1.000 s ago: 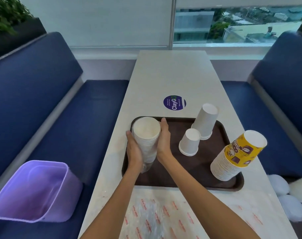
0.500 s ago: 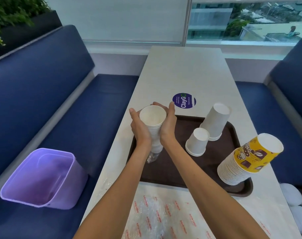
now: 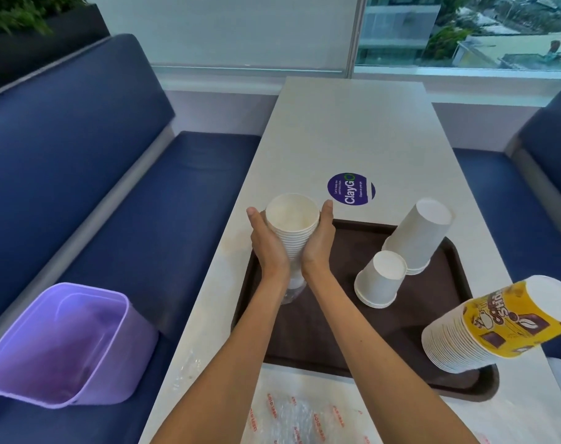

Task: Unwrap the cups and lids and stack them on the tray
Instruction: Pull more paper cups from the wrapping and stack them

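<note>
Nearest, just this side of the tray (image 3: 401,341), a crumpled clear wrapper (image 3: 292,418) lies on the table (image 3: 353,123). Its red lettering is too creased to read. On the tray's near right corner a tilted stack of yellow cups (image 3: 497,325) leans over the rim, and its print looks like "Coffee Shop".

Over the tray's left edge, the left hand (image 3: 268,248) and right hand (image 3: 317,248) are clamped on either side of the white cup stack (image 3: 293,225). It is held off the tray, mouth up, with the thumbs beside the rim. A scrap of clear film (image 3: 292,291) clings to its lower end.

The nested paper cups are probably light and stiff along the stack's length, though thin-walled, so a hard squeeze at the open rim could dent it. The ribbed middle, where the rims bunch, looks the safest hold (the film may be slippery).

On the tray's right half stand a short stack of small white cups (image 3: 380,280) and a taller one (image 3: 415,235), both upside down. Left of the tray, on the blue bench, sits a purple bin (image 3: 61,344). Just beyond the tray's far edge a round purple sticker (image 3: 351,189) reads "ClayGo"; its smaller lines are illegible.
</note>
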### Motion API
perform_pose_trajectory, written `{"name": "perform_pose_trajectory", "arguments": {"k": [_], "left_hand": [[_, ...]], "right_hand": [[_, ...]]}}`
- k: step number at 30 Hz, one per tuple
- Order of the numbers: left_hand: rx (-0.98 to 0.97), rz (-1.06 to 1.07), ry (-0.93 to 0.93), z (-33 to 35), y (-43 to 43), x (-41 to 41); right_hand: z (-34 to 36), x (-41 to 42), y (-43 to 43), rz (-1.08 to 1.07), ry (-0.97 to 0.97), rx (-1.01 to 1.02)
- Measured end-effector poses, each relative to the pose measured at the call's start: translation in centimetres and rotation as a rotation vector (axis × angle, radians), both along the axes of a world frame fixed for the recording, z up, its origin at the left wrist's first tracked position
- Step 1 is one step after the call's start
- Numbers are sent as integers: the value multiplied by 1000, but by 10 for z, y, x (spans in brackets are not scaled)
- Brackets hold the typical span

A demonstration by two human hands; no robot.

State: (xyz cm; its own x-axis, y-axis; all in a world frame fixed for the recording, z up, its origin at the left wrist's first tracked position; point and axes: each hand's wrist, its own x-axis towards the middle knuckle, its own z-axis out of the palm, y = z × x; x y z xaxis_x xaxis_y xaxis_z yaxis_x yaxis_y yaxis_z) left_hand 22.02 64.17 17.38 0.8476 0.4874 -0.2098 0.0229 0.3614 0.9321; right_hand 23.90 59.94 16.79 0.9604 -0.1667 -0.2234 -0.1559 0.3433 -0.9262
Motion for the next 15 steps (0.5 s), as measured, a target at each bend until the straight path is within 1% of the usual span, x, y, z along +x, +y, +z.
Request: {"name": "perform_pose_trajectory", "arguments": {"k": [3, 7, 12, 15], "left_hand": [[-31, 1, 13, -11, -1, -1], [-56, 22, 44, -24, -2, 2], [-154, 66, 92, -41, -4, 0], [-182, 103, 126, -54, -4, 1]], "right_hand": [[-13, -1, -3, -9, 33, 1], [-26, -1, -7, -17, 59, 75], [-46, -8, -2, 2, 123, 218], [-59, -11, -3, -2, 152, 224]]}}
